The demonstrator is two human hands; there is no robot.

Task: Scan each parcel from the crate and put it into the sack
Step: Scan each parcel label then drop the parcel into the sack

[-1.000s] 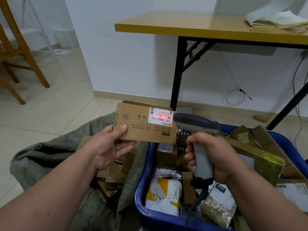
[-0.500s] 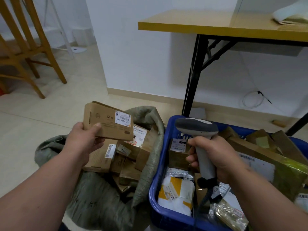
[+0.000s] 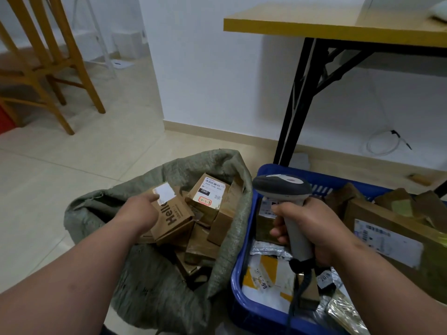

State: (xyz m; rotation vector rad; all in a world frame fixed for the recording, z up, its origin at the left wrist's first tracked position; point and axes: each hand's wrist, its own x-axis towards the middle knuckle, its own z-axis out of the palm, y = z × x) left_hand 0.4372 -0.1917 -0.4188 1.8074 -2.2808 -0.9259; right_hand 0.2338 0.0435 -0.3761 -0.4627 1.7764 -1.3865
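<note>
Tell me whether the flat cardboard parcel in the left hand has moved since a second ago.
Yes. The parcel has gone left and down, from in front of the scanner above the blue crate into the mouth of the green sack, the left hand on it.

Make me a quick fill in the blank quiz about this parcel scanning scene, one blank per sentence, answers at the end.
1. The right hand grips a grey ____.
2. The left hand reaches into the green ____.
3. The crate holding unscanned parcels is coloured ____.
4. The box at the left hand reads ____.

Answers: scanner; sack; blue; Hello
</note>
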